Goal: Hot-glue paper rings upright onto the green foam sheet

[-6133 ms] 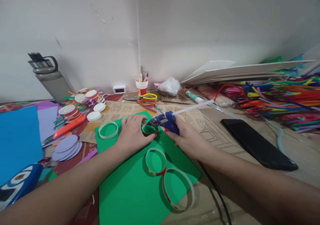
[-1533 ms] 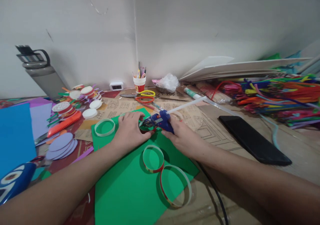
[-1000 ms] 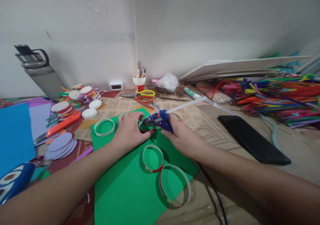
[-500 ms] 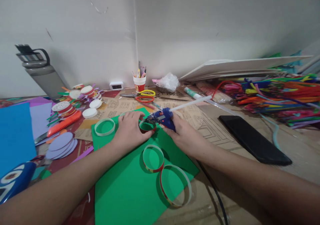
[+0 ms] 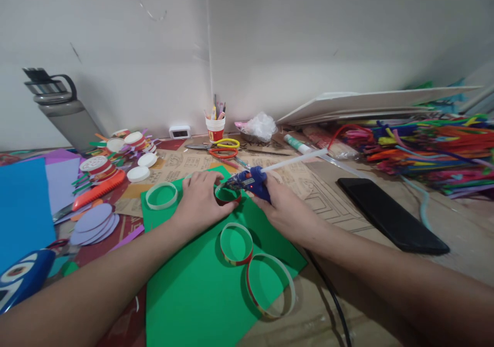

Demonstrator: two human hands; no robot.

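Note:
My right hand point(image 5: 283, 203) is closed around a blue hot glue gun point(image 5: 254, 181), with a long whitish glue stick point(image 5: 295, 160) poking out of its back. The gun's nozzle reaches into a small red-sided paper ring point(image 5: 233, 201) that stands on a green sheet point(image 5: 193, 290). My left hand point(image 5: 203, 195) grips this ring between thumb and fingers from the left. On the same sheet lie a pale ring point(image 5: 161, 207) at the far left and a red-and-white ring point(image 5: 236, 261) nearer me. A larger ring point(image 5: 270, 316) overhangs the sheet's right edge.
Right of the sheet lie a black phone point(image 5: 391, 215) and a black cord point(image 5: 332, 290). Pipe cleaners point(image 5: 424, 151) are heaped at far right. Scissors point(image 5: 224, 149) and a pen cup point(image 5: 215, 129) stand behind. Purple discs point(image 5: 92, 226), an orange cutter point(image 5: 100, 190) and a bottle point(image 5: 69, 115) are left.

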